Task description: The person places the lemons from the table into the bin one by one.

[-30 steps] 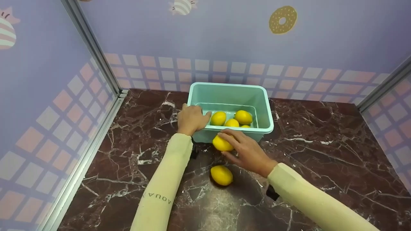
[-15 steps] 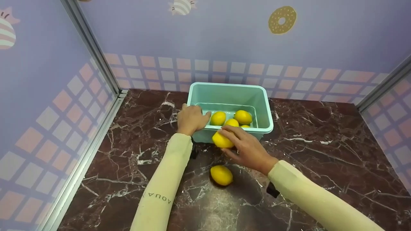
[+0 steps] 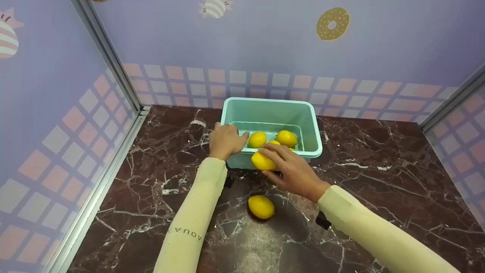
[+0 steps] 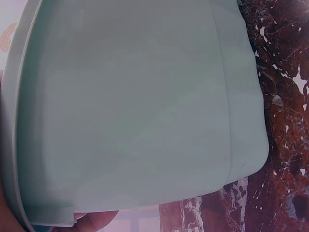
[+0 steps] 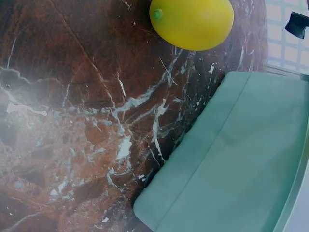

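A mint-green plastic bin (image 3: pixel 238 161) stands by the back wall, with several lemons (image 3: pixel 257 140) inside. My left hand (image 3: pixel 226 140) grips the bin's rim at its front left corner, thumb over the inside; in the left wrist view a fingertip (image 4: pixel 94 221) shows past the bin's wall. My right hand (image 3: pixel 293 170) holds a yellow lemon (image 3: pixel 261 161) in front of the bin, level with the front rim in the head view. Another lemon (image 3: pixel 261 207) lies on the table nearer to me; the right wrist view shows a lemon (image 5: pixel 193 21) at its top, beside the bin.
The tabletop is dark red-brown marble (image 3: pixel 379 189) with white veins. Behind it stands a purple wall (image 3: pixel 265 49) with printed tiles, and a metal frame edge (image 3: pixel 91 204) runs along the left side.
My right hand has raised the lemon slightly and moved it toward the bin's front rim. My left hand, the bin and the lemon on the table have stayed put.
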`<state>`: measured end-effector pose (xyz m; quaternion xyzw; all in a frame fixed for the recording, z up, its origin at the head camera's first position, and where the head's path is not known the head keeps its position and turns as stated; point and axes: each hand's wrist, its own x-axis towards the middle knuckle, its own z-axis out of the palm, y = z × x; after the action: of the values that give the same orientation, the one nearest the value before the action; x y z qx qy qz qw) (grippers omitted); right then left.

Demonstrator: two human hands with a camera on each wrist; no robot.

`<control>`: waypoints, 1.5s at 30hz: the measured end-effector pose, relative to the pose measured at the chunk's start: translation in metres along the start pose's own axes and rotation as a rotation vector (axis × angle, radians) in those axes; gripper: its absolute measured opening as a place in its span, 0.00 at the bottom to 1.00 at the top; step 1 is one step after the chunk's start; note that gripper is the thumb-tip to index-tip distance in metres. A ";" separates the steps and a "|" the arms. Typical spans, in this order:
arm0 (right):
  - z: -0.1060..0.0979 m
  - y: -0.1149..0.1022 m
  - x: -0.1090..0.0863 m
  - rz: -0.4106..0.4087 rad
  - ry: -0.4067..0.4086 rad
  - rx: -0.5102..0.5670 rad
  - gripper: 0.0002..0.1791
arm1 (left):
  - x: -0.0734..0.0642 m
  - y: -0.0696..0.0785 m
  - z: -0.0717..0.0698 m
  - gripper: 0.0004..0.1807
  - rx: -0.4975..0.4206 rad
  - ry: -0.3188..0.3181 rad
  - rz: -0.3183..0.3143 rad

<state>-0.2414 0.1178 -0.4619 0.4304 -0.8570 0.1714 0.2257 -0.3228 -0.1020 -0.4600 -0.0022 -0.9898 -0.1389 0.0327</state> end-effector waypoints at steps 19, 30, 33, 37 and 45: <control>-0.010 0.009 0.006 0.057 -0.017 0.001 0.34 | 0.001 0.000 0.000 0.29 0.000 -0.014 -0.009; -0.013 0.012 0.015 0.063 -0.002 -0.007 0.33 | 0.001 0.000 0.001 0.30 -0.001 -0.009 -0.015; -0.014 0.015 0.018 0.069 0.001 -0.013 0.32 | 0.001 0.000 0.001 0.30 0.000 -0.007 -0.015; -0.015 0.018 0.020 0.080 -0.006 -0.012 0.32 | 0.001 0.000 0.002 0.30 0.002 -0.004 -0.014; -0.016 0.025 0.024 0.109 0.020 0.018 0.32 | 0.001 0.000 0.002 0.29 0.002 0.002 -0.009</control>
<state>-0.2708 0.1242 -0.4376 0.3832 -0.8753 0.1955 0.2209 -0.3243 -0.1015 -0.4614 0.0026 -0.9898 -0.1383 0.0332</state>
